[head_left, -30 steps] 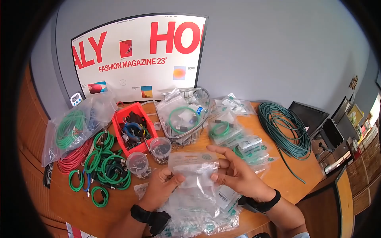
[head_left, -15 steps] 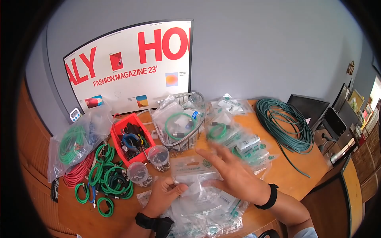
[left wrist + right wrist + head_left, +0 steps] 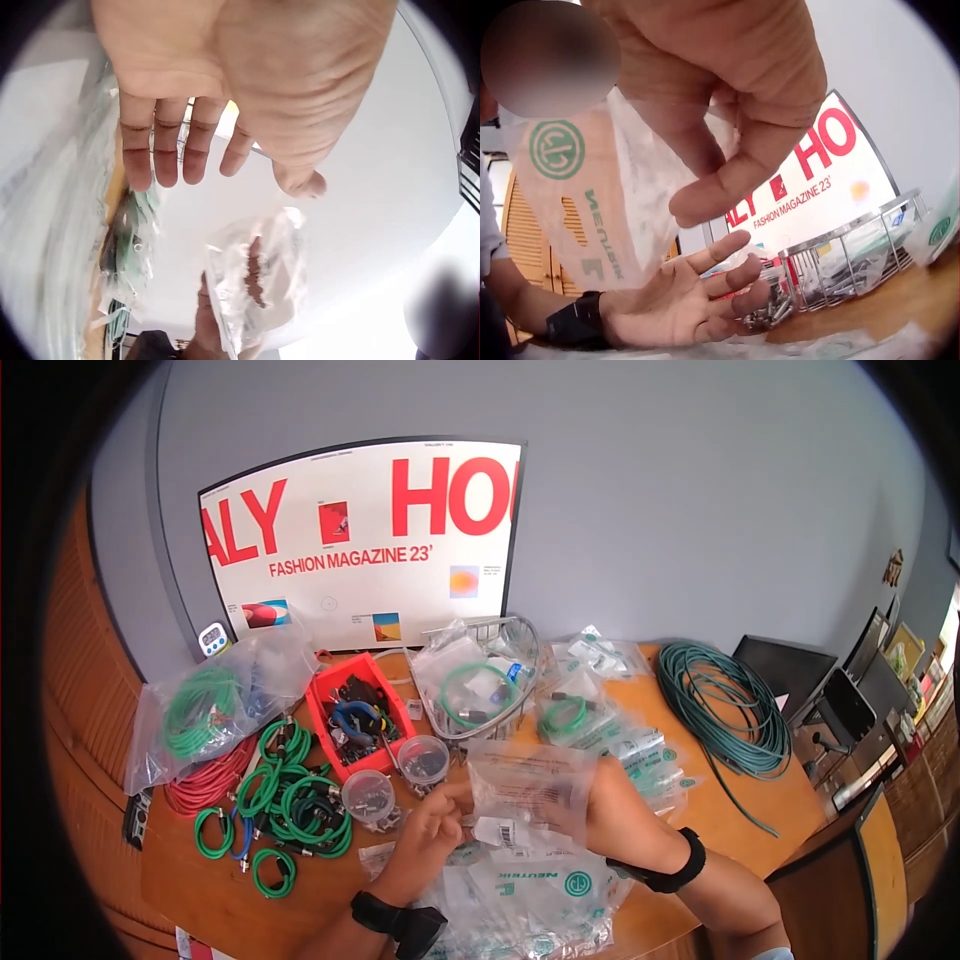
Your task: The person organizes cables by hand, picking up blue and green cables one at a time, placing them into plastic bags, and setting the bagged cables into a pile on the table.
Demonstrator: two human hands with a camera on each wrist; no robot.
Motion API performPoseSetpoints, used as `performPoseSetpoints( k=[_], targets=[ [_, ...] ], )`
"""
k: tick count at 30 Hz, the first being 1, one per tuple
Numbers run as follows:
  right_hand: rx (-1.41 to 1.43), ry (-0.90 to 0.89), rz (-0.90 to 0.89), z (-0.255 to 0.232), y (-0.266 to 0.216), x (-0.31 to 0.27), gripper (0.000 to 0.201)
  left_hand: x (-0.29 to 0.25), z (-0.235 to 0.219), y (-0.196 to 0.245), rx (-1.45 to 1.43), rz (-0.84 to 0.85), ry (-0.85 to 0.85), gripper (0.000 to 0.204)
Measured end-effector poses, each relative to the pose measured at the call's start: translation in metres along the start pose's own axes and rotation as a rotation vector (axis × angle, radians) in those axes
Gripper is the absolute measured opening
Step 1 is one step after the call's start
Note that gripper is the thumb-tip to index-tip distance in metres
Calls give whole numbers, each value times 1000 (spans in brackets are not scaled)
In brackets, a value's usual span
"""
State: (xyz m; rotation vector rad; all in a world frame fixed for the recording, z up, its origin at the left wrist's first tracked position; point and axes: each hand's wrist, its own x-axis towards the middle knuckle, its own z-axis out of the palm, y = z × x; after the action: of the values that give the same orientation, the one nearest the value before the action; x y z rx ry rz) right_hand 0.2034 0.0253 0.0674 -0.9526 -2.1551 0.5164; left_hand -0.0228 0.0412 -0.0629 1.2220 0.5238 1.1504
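A wide monitor [image 3: 350, 590] stands at the far left before a grey wall [image 3: 650, 510], a small white timer [image 3: 213, 639] just beside its left edge.

Lateral passage between the left hand [image 3: 420, 845] and the right hand [image 3: 625, 825] is obstructed by a raised clear plastic bag [image 3: 525, 785]. Rearward travel meets a grey metal wire basket [image 3: 527, 710]; rear-left, two round clear plastic cups [image 3: 423, 760] and a red plastic bin [image 3: 328, 735] form a barrier. Low clearance exists over the brown wooden surface [image 3: 330, 890] between the green cable loops [image 3: 300, 800] and the flat printed clear bags [image 3: 510, 905]. Right: bare surface, bounded by a dark green cable coil [image 3: 740, 745].
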Motion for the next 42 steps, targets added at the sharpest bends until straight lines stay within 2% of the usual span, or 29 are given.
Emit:
performPoseSetpoints(
  k=[4,5,6,7,8,9,10,11,13,17,19,20,22,23,25,26,28,29,31,33,35,36,37,38,39,41,42],
  targets=[
    [110,-22,75,11,11,-1,33,-1,-1,8,-104,46,-73,50],
    [109,-34,73,13,18,-2,33,-1,-1,11,-27,-44,-69,43],
    [46,-60,134,15,28,-4,34,-1,0,12,50,-136,-67,35],
    [-18,-84,196,16,35,-6,35,-2,1,12,44,-136,-60,35],
    [-19,-90,195,16,38,-7,35,-1,2,12,4,-143,-52,29],
    [-144,-138,200,16,40,-7,35,-1,4,12,-35,-150,-45,23],
    [-269,-186,203,16,38,-6,35,0,5,14,-38,-148,-42,23],
    [-269,-190,200,17,32,-5,35,0,7,16,-25,-150,-52,24],
    [20,-48,131,18,13,-1,37,-1,9,16,-12,-152,-56,24],
    [-37,-103,46,22,12,3,41,0,7,6,-64,-214,0,24],
    [284,-101,100,32,34,1,49,0,9,6,-84,-224,44,27],
    [283,-115,100,30,34,1,49,0,10,8,-88,-224,48,28],
    [-159,-172,-42,22,25,5,54,1,8,7,-102,-220,74,29],
    [-154,-196,-52,12,16,12,54,3,4,2,-67,-230,59,30],
    [-114,-209,463,-12,-6,33,60,0,1,-1,-47,-238,67,31],
    [-118,-224,459,-17,-14,44,60,0,1,0,-82,-236,57,31],
    [-190,-216,243,-26,-26,65,61,0,4,5,-150,-228,35,32],
    [-193,-219,239,-24,-34,76,61,1,3,4,-152,-223,37,32],
    [-438,-198,-130,-6,-51,99,58,2,0,-2,-198,-214,-15,33],
    [-427,-261,-161,16,-65,116,51,1,6,2,-189,-194,33,33],
    [-486,-425,-401,41,-77,129,46,2,7,2,-176,-178,86,34],
    [-481,-433,-409,52,-83,138,46,3,5,-3,-94,-195,82,34],
    [-467,-514,-446,61,-89,149,45,4,4,-7,-15,-212,77,34],
    [-455,-591,-479,71,-95,157,43,4,5,-8,-53,-224,49,33],
    [-454,-590,-480,88,-94,164,43,3,6,-9,-52,-224,50,33],
    [-344,-728,-419,124,-83,180,36,2,10,-6,-85,-245,41,32],
    [-463,-767,-374,138,-83,185,32,1,10,-1,43,-285,76,29]
  ],
)
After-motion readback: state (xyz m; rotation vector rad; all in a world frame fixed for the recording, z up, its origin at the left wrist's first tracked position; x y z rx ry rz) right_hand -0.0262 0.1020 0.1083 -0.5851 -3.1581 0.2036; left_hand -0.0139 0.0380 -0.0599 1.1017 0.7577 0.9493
